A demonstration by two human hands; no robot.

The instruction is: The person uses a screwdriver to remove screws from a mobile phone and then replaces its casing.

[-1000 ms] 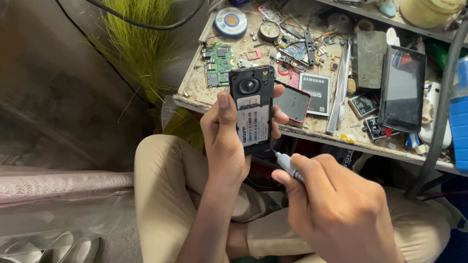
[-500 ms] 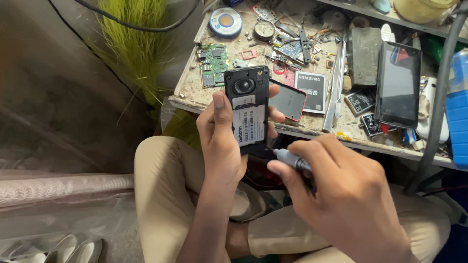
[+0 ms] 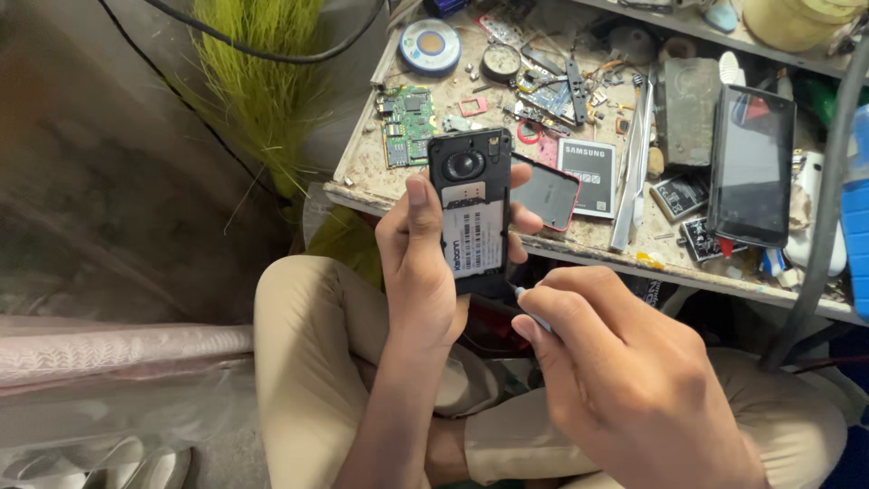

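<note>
- The left hand (image 3: 418, 272) is gripping a small black phone (image 3: 471, 210) upright over the lap, back cover off, thumb lying along its left edge and fingers wrapped round the right
- The right hand (image 3: 625, 380) is pinching a thin tool (image 3: 525, 303) whose tip is touching the phone's lower right corner; judging by this, the working of that bottom edge is under way
- The next move is calling for a steady left grip and a light, precise push at that corner, so the tip is not slipping off
- A white rectangular label with a barcode is sitting in the phone's open back, below a round camera ring
- On the cluttered bench (image 3: 579, 243) a grey flat battery (image 3: 587, 177) with a label is lying just right of the phone, a green circuit board (image 3: 407, 124) to its left, and a dark smartphone (image 3: 751, 167) further right
</note>
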